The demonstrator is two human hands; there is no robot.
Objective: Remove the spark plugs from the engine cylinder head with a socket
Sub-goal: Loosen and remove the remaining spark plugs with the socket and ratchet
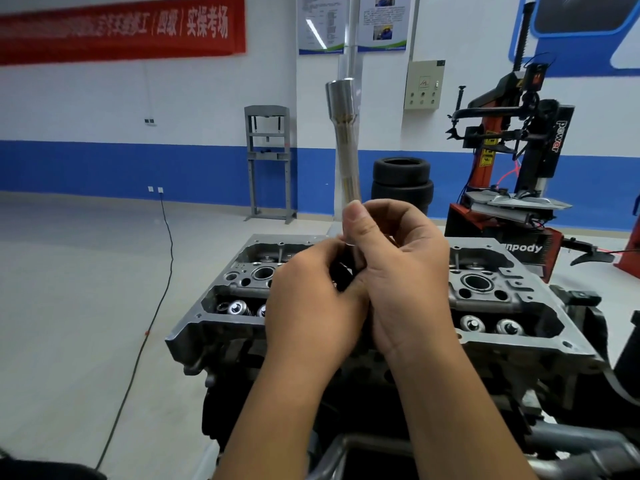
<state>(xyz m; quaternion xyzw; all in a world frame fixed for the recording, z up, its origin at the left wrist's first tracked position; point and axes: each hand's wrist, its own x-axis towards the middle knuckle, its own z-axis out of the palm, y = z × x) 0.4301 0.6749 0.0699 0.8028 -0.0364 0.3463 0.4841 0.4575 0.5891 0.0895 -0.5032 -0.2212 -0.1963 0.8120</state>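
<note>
Both hands are up in front of the camera, held together above the engine cylinder head. The right hand has its grip wrapped around the lower end of the long socket, thumb pressed up along the shaft, and the tool stands nearly upright above that grip, its wider open mouth at the very top. The left hand sits just beside and slightly below, fingers curled in against something dark at the socket's base; what exactly that grip pinches is hidden behind the fingers. Below the two grips lies the cylinder head, open side up, with one round plug well showing to the left of the left hand and another to the right of the right hand, and shiny valve spring caps in the near row. Well beyond the grips, stacked tyres stand by the blue-banded wall, a tyre changer off to the right, a grey press frame to the left.
</note>
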